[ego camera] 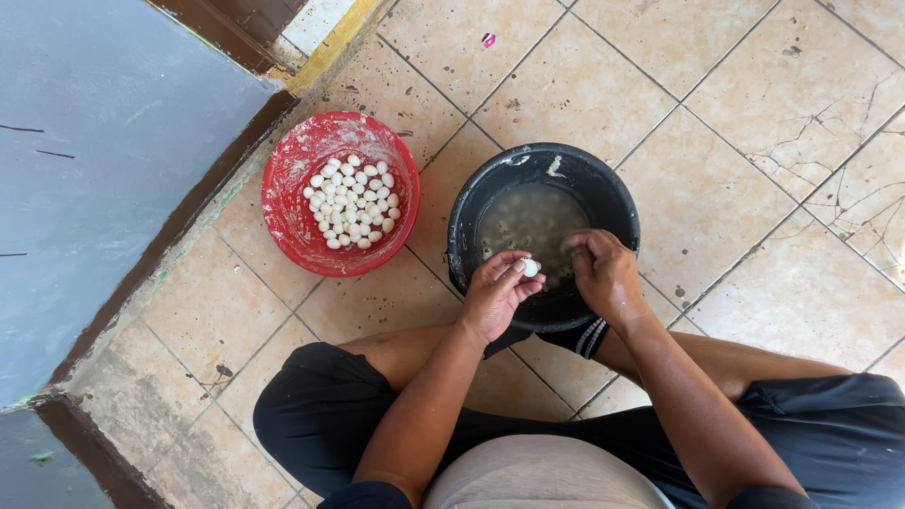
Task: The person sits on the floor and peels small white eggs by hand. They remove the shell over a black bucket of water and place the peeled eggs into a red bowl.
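Head view, looking straight down: the left hand (495, 292) pinches a small white egg (530, 268) between thumb and fingertips, just above the near rim of the black basin (462, 221). The right hand (603, 273) hovers close beside it over the same basin, fingers curled down toward the murky water (533, 219); whether it grips anything I cannot tell. The two hands are near each other but not touching.

Left of the basin, close to it but apart, sits a red bowl (287, 203) with a heap of bare white eggs (353, 203) in it. Both stand on cracked beige floor tiles (754, 113), beside a grey wall (104, 141). The person sits with knees spread around the basin.

To do this well, a light pinch seems wise: such a small egg would likely tear under a hard squeeze. Working low over the water should let bits of shell drop into the basin rather than onto the tiles.
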